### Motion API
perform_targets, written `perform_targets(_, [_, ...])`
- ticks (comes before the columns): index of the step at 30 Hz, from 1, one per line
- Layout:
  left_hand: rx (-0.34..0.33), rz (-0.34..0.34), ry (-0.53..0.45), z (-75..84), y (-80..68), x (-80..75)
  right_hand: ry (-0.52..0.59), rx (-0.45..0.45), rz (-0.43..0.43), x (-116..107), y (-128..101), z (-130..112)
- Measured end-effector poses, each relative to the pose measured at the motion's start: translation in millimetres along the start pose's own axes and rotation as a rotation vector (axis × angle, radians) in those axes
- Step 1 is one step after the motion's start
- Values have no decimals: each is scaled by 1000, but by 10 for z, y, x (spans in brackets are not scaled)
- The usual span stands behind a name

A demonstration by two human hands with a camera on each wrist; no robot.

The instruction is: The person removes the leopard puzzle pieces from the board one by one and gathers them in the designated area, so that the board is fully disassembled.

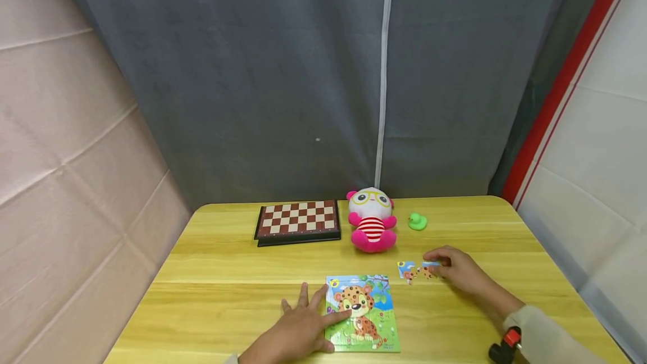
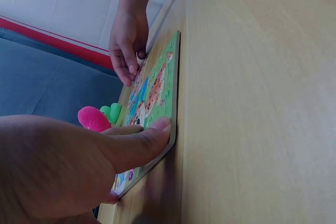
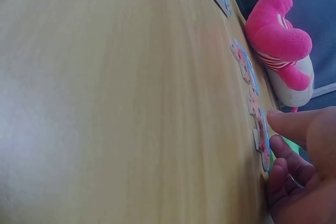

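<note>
A leopard puzzle board lies flat near the table's front edge. My left hand lies spread flat beside it, and its thumb presses on the board's left edge. To the right of the board, a few loose puzzle pieces lie on the wood. My right hand has its fingers curled over the rightmost piece, with the fingertips pinching its end. The left wrist view shows the right hand at the board's far side.
A pink and white plush toy sits behind the board, a small green duck to its right and a folded chessboard to its left. A grey curtain hangs behind the yellow wooden table. A padded wall stands at the left.
</note>
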State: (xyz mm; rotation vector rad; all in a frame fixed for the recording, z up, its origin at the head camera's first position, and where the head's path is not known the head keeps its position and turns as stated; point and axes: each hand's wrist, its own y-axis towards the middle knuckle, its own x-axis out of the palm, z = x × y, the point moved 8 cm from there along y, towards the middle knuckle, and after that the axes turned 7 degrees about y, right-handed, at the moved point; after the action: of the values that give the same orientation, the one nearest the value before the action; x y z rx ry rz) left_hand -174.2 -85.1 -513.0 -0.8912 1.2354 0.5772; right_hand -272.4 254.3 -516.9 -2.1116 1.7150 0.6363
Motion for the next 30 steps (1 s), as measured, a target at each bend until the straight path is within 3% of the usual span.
perform_targets(22, [-2, -8, -25, -3, -14, -18, 72, 36, -40, 48, -4, -96])
perform_targets(30, [7, -1, -11, -2, -19, -15, 58, -22, -78, 147, -5, -195])
